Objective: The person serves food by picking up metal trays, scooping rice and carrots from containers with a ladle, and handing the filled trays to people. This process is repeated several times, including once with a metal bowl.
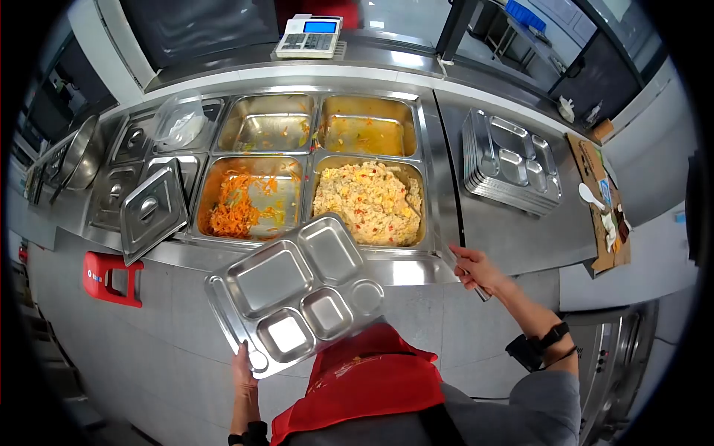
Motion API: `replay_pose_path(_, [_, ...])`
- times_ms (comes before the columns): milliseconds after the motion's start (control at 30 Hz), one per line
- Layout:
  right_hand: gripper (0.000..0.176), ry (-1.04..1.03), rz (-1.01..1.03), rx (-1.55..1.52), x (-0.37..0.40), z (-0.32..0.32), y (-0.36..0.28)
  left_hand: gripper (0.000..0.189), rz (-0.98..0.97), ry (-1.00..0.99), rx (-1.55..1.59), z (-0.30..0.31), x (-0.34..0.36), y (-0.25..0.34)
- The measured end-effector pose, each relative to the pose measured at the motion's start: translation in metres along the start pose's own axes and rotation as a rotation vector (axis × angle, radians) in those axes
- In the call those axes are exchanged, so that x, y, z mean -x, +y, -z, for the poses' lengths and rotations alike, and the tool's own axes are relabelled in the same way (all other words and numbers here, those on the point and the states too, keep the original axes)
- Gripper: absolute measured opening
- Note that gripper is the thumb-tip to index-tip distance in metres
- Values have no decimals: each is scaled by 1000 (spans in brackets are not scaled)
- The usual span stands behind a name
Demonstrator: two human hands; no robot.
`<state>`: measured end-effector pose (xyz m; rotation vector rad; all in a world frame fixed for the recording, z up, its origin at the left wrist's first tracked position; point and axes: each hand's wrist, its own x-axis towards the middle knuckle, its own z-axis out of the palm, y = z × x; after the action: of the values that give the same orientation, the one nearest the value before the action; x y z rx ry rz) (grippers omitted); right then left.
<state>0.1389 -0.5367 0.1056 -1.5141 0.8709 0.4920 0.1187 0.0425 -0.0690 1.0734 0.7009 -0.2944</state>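
Note:
My left hand [243, 366] grips the lower left corner of an empty metal compartment tray [297, 286], tilted in front of the counter. The fingers of my right hand [478, 270] are closed around the handle of a metal utensil [455, 262], whose far end lies by the counter's front edge. Beyond the tray, one steel pan holds fried rice [368, 203] and the pan left of it holds shredded carrot [236, 204]. Two pans behind, a left one [266, 125] and a right one [368, 128], hold only scraps and liquid.
Stacked compartment trays [513, 162] stand on the right counter beside cardboard [599, 201] with a white spoon [591, 196]. Lids, one leaning [154, 212], a plastic tub [180, 121] and a metal bowl [83, 154] are left. A scale [310, 36] sits behind; a red stool [111, 279] stands below.

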Motion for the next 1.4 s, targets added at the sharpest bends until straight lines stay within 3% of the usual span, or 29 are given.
replay_pose_path(200, [41, -277, -234, -743, -17, -10, 20, 43, 38, 68, -66, -27, 20, -6])
replay_pose_path(367, [38, -258, -133, -697, 5, 4, 37, 41, 48, 21, -182, -42, 14, -1])
replay_pose_path(467, [39, -222, -87, -637, 19, 11, 34, 37, 106, -25, -343, -96, 20, 24])
replay_pose_path(600, [40, -238, -61, -652, 20, 18, 26, 41, 255, -285, -357, -153, 12, 29])
replay_pose_path(733, [40, -235, -37, -616, 34, 22, 20, 45, 329, -398, -370, -181, -8, 4])
replay_pose_path(833, [41, -220, -23, -541, 63, 27, 26, 47, 308, -313, -372, -197, -23, -19])
replay_pose_path(933, [42, -231, -20, -439, 90, 24, 44, 64, 286, -464, -362, -215, -37, -24])
replay_pose_path(967, [43, -216, -19, -374, 96, 20, 54, 63, 298, -403, -356, -225, -30, -19])
replay_pose_path(1067, [46, -62, 144, 29, 97, 6, 98, 57, 299, -428, -327, -231, -37, -23])
replay_pose_path(1167, [50, 128, 598, 623, 92, -9, 133, 45, 327, -467, -266, -222, -50, -36])
replay_pose_path(1267, [51, 198, 739, 656, 95, -20, 134, 33, 321, -466, -246, -226, -34, -25])
replay_pose_path(1400, [51, 150, 702, 521, 111, -18, 124, 26, 318, -500, -211, -217, -34, -24])
